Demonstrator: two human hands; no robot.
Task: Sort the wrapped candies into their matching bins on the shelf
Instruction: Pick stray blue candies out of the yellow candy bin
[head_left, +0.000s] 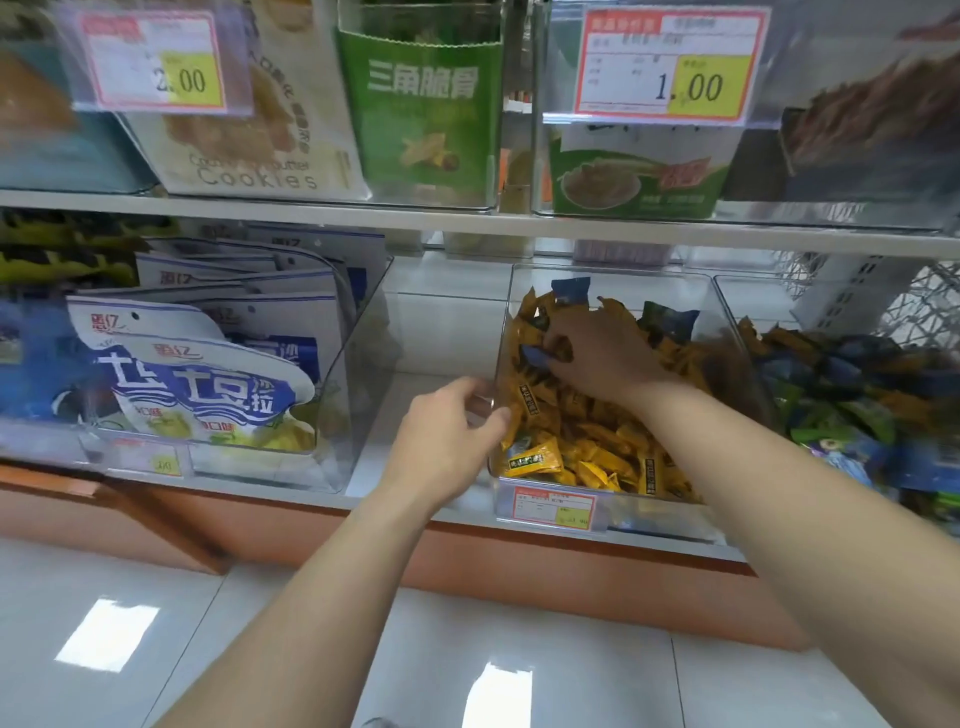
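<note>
A clear plastic bin (613, 273) on the lower shelf is full of yellow wrapped candies (587, 441), with a few blue ones on top at the back. My right hand (597, 353) reaches into this bin and pinches a blue wrapped candy (535, 356) between its fingers. My left hand (447, 441) holds the bin's left front wall, fingers curled round its edge. To the right, a second clear bin (727, 291) holds mixed blue, green and yellow candies (852, 395).
A clear bin (358, 353) of blue-and-white snack bags stands at the left of the same shelf, with a gap of white shelf between it and the candy bin. Above, an upper shelf (311, 210) carries boxes and price tags. Tiled floor lies below.
</note>
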